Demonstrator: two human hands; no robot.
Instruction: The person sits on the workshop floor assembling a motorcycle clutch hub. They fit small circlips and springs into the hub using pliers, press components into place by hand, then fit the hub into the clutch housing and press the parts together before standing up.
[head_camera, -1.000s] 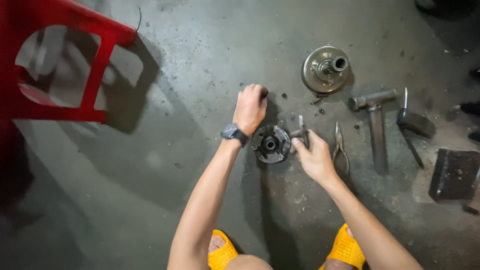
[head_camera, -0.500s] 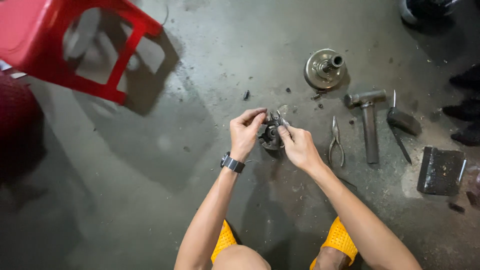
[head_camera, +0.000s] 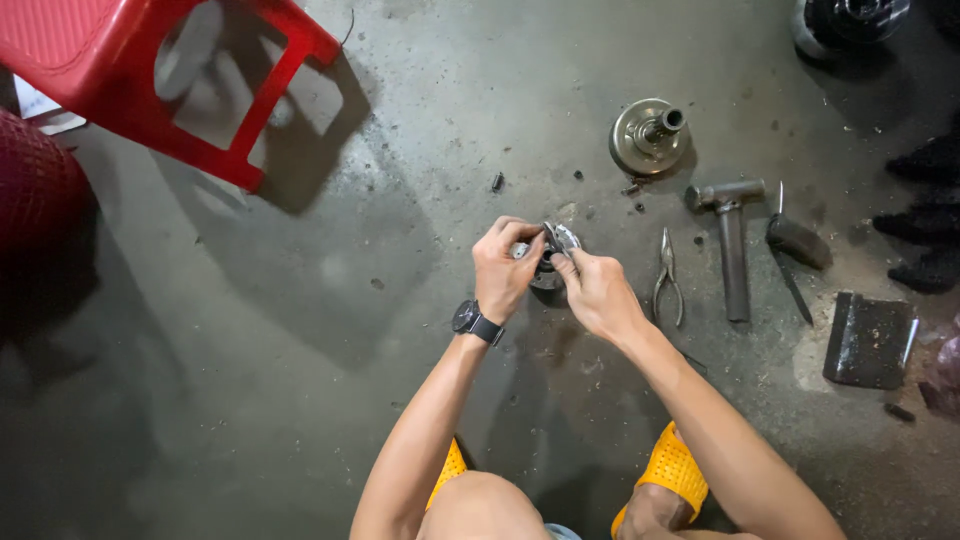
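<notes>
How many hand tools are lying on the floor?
3, all right of the hands: pliers nearest, hammer beside them, screwdriver farthest right. Others may lie outside the view.

Bare arms, no sleeves, a chunky black wristwatch (head_camera: 474, 322) just below the left hand's (head_camera: 505, 268) fingers, plus bright yellow-orange sandals (head_camera: 673, 472).

1. Only one view: a head-worn camera above a crouching person, looking almost straight down at the concrete floor (head_camera: 300, 400).
2. It faces forward and down, along both forearms to the left hand (head_camera: 505, 270) and right hand (head_camera: 600, 295) at mid-frame.
3. It sits fairly close; yellow sandals (head_camera: 668, 472) lie at the bottom edge, a red stool (head_camera: 150, 80) in the top left corner.
</notes>
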